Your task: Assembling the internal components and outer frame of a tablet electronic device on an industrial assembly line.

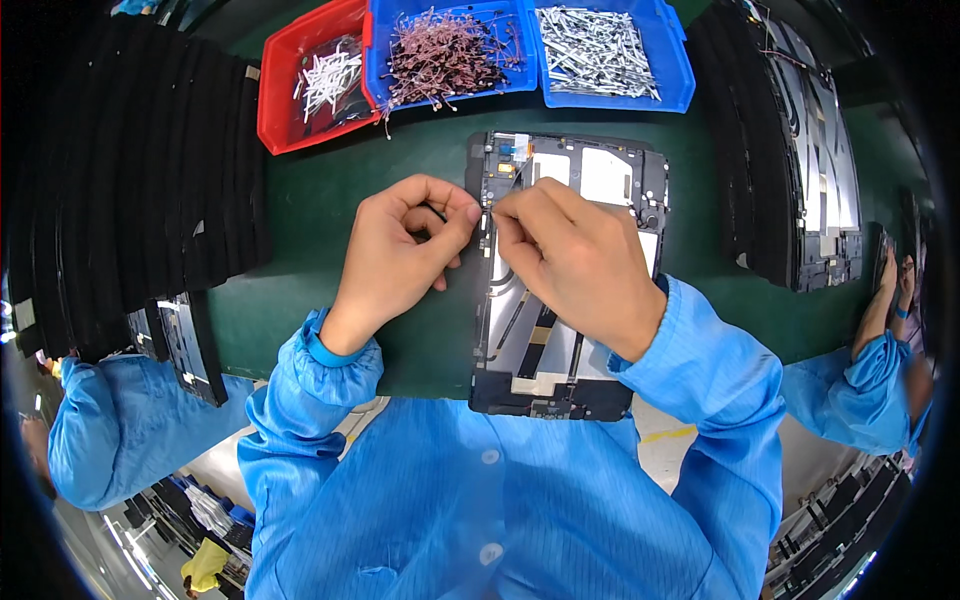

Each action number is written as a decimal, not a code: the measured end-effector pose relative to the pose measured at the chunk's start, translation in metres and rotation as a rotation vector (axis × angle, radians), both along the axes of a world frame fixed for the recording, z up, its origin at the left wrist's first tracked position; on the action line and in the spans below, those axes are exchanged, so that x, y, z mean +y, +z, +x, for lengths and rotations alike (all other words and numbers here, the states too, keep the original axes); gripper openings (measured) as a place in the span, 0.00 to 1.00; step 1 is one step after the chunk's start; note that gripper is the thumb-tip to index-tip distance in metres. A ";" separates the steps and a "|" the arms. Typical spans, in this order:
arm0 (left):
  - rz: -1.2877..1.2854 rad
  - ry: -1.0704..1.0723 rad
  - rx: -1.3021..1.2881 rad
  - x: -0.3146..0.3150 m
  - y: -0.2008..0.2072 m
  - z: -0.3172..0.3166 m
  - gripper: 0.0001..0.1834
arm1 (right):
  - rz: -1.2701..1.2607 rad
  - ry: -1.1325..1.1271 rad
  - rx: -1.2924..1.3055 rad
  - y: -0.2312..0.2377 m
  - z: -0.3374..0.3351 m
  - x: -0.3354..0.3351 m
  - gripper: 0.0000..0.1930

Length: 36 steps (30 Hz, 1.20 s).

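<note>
An opened tablet (510,345), its inner plates and flat cables bare, lies on the green table in front of me. My right hand (580,255) is over its upper left part, thumb and forefinger pinched together at the tablet's left edge. Whatever those fingertips grip is too small to make out. My left hand (405,245) is just left of that edge, with thumb and forefinger closed together and the other fingers curled. Its fingertips almost meet the right hand's at the edge, and anything between them is hidden.
At the back stand a red bin (275,110) of white strips, a blue bin (375,60) of thin reddish wired parts, and another blue bin (680,75) of silvery strips. Black stacked panels (130,180) rise at left; more opened tablets (825,160) stand at right. Co-workers' blue sleeves (850,400) flank me.
</note>
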<state>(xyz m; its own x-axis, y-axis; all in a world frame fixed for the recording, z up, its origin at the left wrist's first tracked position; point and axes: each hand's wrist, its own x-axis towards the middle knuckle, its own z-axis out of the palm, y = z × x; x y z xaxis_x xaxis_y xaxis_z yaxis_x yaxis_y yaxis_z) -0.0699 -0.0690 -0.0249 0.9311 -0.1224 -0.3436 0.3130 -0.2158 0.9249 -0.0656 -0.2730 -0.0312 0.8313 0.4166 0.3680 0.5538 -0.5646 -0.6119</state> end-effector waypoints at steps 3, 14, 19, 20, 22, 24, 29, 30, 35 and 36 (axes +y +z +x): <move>-0.019 -0.017 0.010 0.002 0.000 0.003 0.07 | 0.015 0.024 -0.023 -0.001 0.002 -0.001 0.08; -0.028 -0.179 0.263 0.009 0.020 0.033 0.06 | 0.027 0.030 -0.007 0.000 0.000 -0.002 0.08; -0.023 -0.155 0.253 0.006 0.020 0.031 0.07 | 0.041 0.021 -0.010 -0.001 0.001 -0.002 0.08; -0.023 -0.154 0.252 0.007 0.019 0.031 0.07 | 0.042 0.028 -0.010 -0.001 0.001 -0.002 0.08; -0.029 -0.145 0.228 0.008 0.018 0.029 0.07 | 0.039 0.038 -0.013 0.000 0.001 -0.003 0.07; -0.026 -0.139 0.222 0.006 0.019 0.028 0.07 | 0.129 0.022 0.042 0.000 0.000 -0.003 0.06; -0.039 -0.136 0.177 0.005 0.016 0.026 0.06 | 0.112 -0.048 0.119 0.007 0.001 -0.008 0.05; -0.037 -0.155 0.192 0.006 0.018 0.026 0.07 | 0.086 -0.057 0.141 0.008 0.002 -0.007 0.05; 0.013 -0.158 0.158 0.004 0.020 0.029 0.10 | 0.067 -0.048 0.145 0.015 0.006 -0.004 0.04; 0.031 -0.178 0.175 0.003 0.021 0.032 0.11 | 0.040 -0.049 0.176 0.018 0.009 -0.005 0.04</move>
<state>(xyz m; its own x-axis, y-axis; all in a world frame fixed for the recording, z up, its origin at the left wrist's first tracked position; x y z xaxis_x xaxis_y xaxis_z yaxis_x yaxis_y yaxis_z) -0.0378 -0.0658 -0.0035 0.8218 -0.2662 -0.5038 0.4223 -0.3092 0.8521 -0.0569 -0.2775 -0.0134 0.9034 0.3618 0.2301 0.4082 -0.5617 -0.7197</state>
